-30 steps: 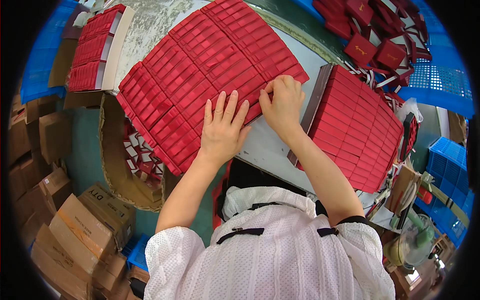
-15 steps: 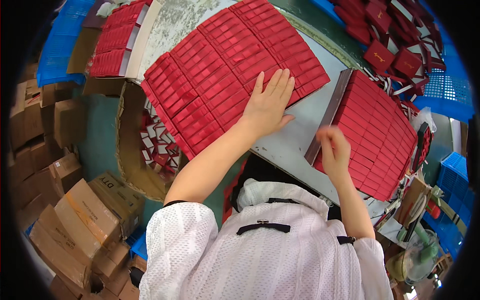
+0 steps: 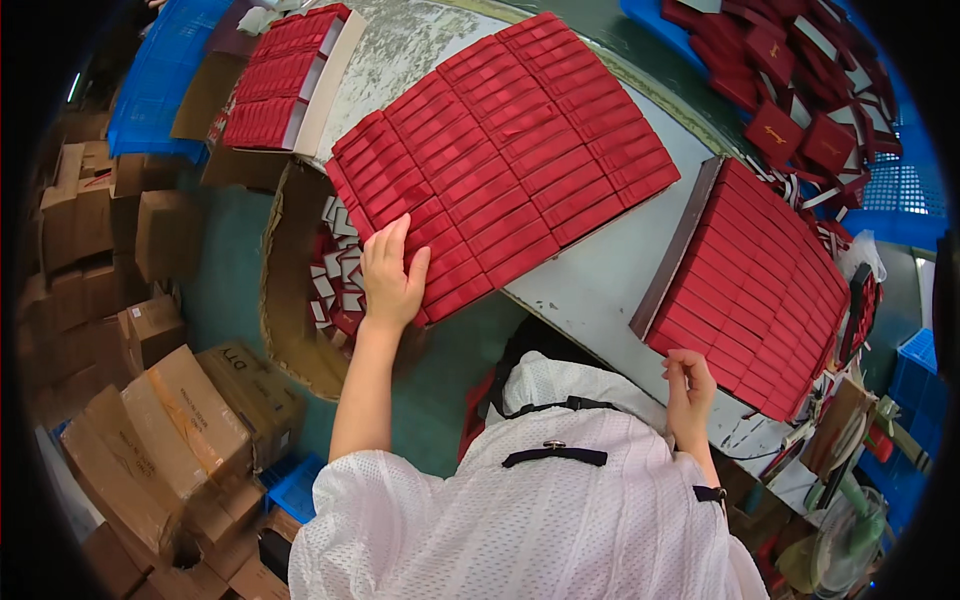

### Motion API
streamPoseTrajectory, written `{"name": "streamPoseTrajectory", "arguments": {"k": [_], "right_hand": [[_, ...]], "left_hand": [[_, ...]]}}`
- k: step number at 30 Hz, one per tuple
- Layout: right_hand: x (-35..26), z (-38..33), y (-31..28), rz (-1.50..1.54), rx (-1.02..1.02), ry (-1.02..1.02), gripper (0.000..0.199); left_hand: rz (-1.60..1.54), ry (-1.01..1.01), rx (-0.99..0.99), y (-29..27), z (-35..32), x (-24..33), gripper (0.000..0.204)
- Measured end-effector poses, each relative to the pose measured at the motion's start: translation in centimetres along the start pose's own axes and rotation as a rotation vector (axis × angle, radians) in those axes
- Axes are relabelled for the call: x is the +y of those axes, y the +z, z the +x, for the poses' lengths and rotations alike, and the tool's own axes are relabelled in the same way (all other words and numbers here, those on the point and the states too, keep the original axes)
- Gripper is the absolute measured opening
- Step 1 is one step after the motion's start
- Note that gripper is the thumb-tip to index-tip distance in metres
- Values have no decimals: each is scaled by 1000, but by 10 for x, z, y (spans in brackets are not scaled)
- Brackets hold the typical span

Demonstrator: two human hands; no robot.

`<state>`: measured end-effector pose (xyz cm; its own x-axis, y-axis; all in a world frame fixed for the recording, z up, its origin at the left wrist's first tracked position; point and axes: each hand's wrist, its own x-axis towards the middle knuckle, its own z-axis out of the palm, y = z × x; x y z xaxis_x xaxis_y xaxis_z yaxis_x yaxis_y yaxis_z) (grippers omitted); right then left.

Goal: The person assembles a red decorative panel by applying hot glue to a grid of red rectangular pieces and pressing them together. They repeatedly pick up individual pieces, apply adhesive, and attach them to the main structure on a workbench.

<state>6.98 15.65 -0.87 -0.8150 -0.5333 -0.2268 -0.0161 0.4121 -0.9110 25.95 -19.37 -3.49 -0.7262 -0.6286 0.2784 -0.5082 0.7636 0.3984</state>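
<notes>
A wide block of red small boxes, packed in tight rows, covers the middle of the table. My left hand rests at its near left edge, fingers stretched with the thumb apart, the fingertips touching the boxes. To the right stands a shallow tray filled with rows of similar red boxes. At that tray's near edge hovers my right hand, its fingers curled and thumb and forefinger drawn together. Whether anything small is between them I cannot make out.
Below the table's left side stands a carton of loose red and white boxes. Another red-box tray sits far left. Blue crates with loose boxes stand far right, brown cartons lower left, and a fan lower right.
My left hand has moved off the top of the red block to its near left edge. My right hand has dropped toward me along the right tray. The view has shifted slightly.
</notes>
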Motion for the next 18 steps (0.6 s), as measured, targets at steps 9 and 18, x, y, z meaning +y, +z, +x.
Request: {"name": "streamPoseTrajectory", "arguments": {"k": [9, 18], "right_hand": [[-7, 11, 2, -1, -64, -51, 11], [-12, 2, 8, -58, -88, -81, 8]], "left_hand": [[-160, -256, 49, -7, 7, -30, 18], [52, 111, -122, -20, 39, -32, 13]]}}
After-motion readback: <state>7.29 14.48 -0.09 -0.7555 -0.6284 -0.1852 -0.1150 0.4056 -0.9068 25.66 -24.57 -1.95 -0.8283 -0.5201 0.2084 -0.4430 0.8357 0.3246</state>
